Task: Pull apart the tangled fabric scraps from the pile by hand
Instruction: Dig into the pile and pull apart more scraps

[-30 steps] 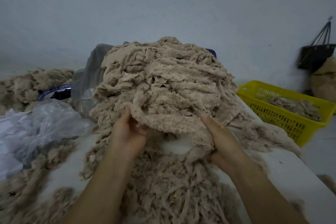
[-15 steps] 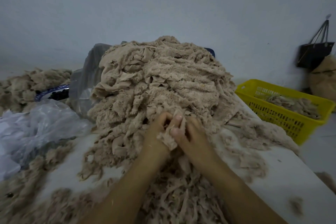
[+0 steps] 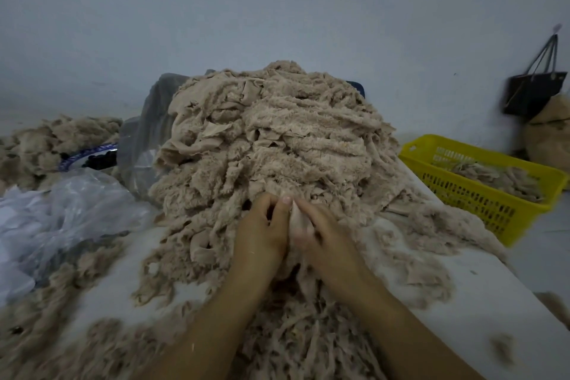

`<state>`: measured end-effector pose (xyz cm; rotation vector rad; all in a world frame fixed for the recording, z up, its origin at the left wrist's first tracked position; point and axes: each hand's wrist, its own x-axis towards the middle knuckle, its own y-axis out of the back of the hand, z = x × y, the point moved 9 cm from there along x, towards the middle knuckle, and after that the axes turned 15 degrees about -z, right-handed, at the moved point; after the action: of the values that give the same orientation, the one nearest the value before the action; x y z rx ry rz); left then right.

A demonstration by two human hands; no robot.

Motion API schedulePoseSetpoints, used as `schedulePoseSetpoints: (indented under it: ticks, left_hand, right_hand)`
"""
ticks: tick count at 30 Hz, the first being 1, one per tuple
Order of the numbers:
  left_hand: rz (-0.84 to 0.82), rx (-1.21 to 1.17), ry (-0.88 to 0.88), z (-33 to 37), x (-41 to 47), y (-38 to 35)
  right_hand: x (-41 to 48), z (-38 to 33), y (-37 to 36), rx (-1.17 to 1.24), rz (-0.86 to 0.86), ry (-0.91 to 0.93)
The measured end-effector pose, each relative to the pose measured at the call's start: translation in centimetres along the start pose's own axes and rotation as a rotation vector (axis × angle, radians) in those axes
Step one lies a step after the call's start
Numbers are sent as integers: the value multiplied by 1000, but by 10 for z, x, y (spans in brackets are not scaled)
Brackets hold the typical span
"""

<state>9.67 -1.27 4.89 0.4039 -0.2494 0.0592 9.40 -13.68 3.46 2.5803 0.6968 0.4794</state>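
A tall pile of tangled beige fabric scraps (image 3: 277, 139) fills the middle of the white table (image 3: 481, 302). At the pile's near foot my left hand (image 3: 262, 231) and my right hand (image 3: 320, 234) meet side by side. Both pinch one small beige scrap (image 3: 298, 219) between thumbs and fingers, and the scrap stands up between them. Looser strips (image 3: 302, 342) lie spread under and between my forearms. The rest of the pinched scrap is hidden by my fingers.
A yellow plastic basket (image 3: 481, 194) holding some scraps sits at the right table edge. Clear plastic bags (image 3: 68, 210) lie at the left, with another scrap heap (image 3: 55, 142) behind them. A dark bag (image 3: 533, 92) hangs on the wall at the right.
A second ago my hands were apart, lifting a wide clump off the pile's front. They let it drop, came together at the pile's foot and now pinch one small scrap.
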Motion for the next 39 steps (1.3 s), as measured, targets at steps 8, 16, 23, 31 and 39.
schedulePoseSetpoints:
  ticks: [8,16,23,31,39]
  left_hand:
    - [58,-31,-33,-3,1,12]
    - [-264,149,-259,30,-9,-26]
    - [-285,213,-182,18,-6,-31]
    - [6,-1036,180,-34,7,11]
    - [9,-1315,195,-56,16,36]
  right_hand:
    - [-13,36,61,15,382,-246]
    - [-2,12,27,244,165,-66]
    - [-8,35,38,448,363,-173]
    - [-3,29,7,203,-89,-186]
    - [-10,45,51,-55,147,-313]
